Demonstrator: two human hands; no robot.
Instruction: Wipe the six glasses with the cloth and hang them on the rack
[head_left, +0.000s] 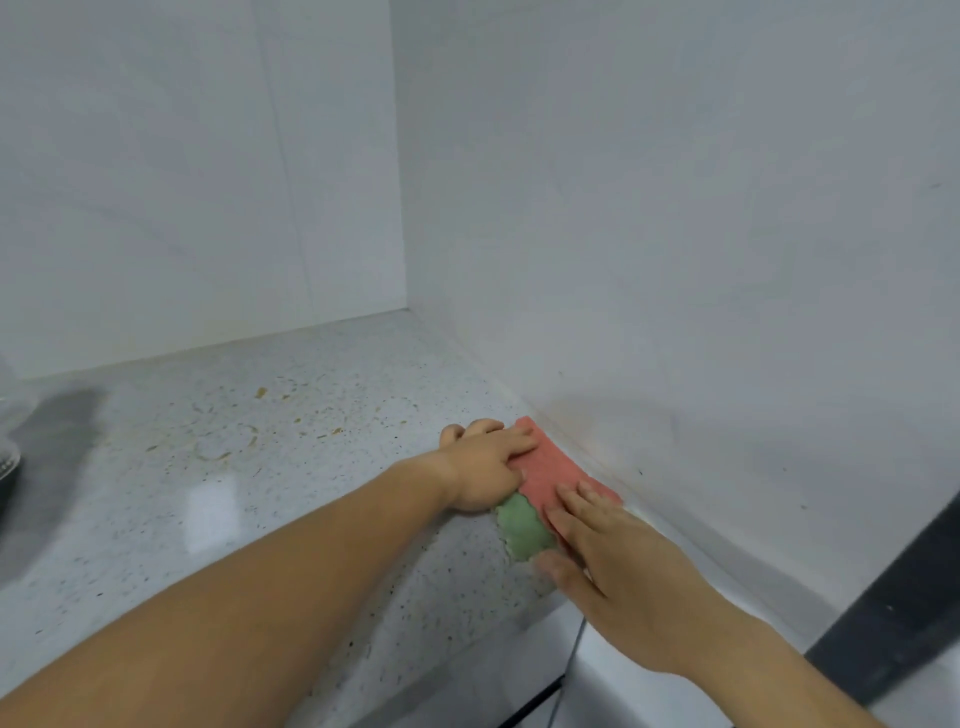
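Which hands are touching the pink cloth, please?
Touching, both: the head view shows the left hand and right hand resting directly on the pink cloth.

The left hand (485, 465) and right hand (613, 551) are bare, with bare forearms (260, 597) as far as seen.

1. The cloth (550, 470) was pink, with a green part showing at its near end.
2. It lay flat on the speckled surface (311, 441), close against the foot of the wall (675, 260).
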